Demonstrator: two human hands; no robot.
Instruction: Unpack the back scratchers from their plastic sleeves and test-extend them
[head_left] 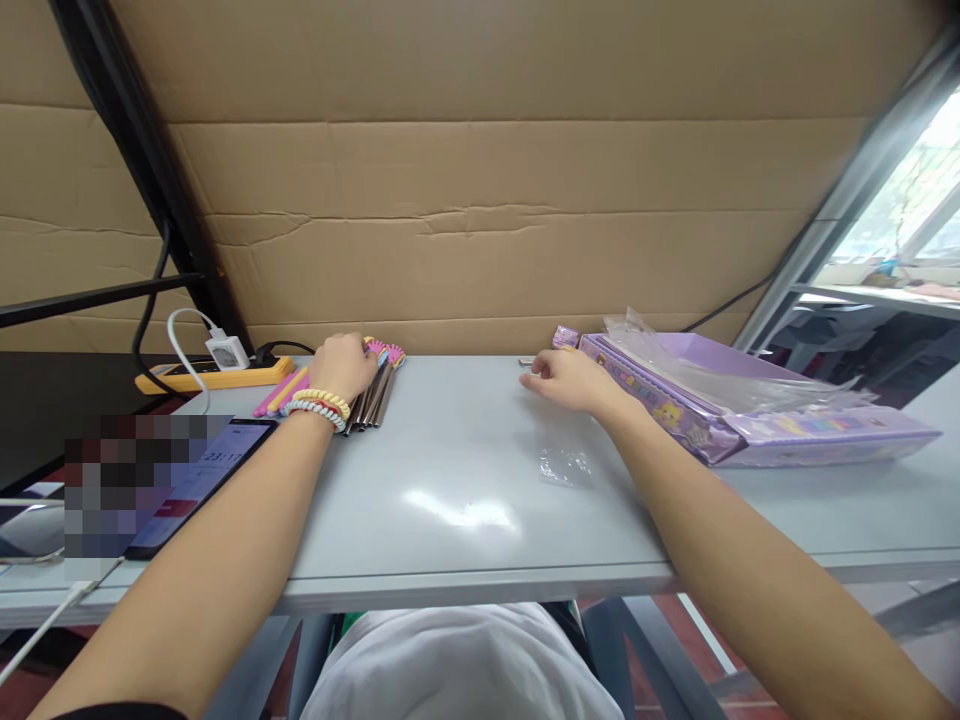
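At the back left of the table, my left hand [345, 366] is bent down over a row of slim sticks. Its fingertips are hidden, so I cannot see whether it grips any. Metallic dark shafts [373, 402] with colourful toppers [387, 352] lie just right of it, and pink and yellow sticks [280, 392] lie to its left. My right hand [559, 378] rests near the back right, fingers loosely curved and a little apart. Beyond its fingertips lies a small metallic item [526, 361]. A crumpled clear plastic bag [564, 467] lies below this hand.
A purple printed box [675, 415], with clear plastic wrap [742, 385] over it, stands at the right. A small purple block [565, 337] is beside it. On the left are a phone [202, 485], cables and a yellow power strip [225, 375]. Cardboard [480, 170] stands behind.
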